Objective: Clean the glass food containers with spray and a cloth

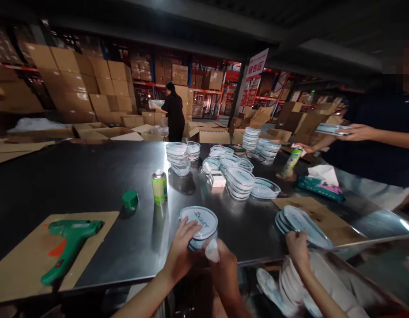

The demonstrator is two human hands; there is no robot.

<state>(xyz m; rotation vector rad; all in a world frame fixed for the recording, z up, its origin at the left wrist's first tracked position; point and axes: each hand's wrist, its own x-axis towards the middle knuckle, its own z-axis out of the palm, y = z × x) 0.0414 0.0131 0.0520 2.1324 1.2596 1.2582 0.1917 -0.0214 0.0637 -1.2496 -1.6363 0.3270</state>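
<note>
At the near edge of the bench (101,176), just right of its middle, we have a clear oval container (206,221) with dark lettering on its top. Our left hand (185,238) is half curled, its fingers laid over the container's left side and top, holding it. Our right hand (223,260) is closed on a white wad (212,250), just beside the container's near right side.

To our near left, a green glue gun (72,243) lies on a cardboard sheet (22,260). To our near right, a co-worker's hand (297,247), fingers curled, is at a leaning stack of containers (302,223); we cannot tell whether it grips them.

Farther in, left of our container, we see a green cap (130,200) and an upright spray can (160,189). Beyond them and to the right stand piled containers (240,179), with a small white box (217,179) beside them. At the right lies a tissue pack (319,187); past it another person (370,128) holds a container in one hand and a second spray can (293,161) in the other.

Far off, beyond the bench, a person in black (174,112) stands among cardboard boxes (75,79).
</note>
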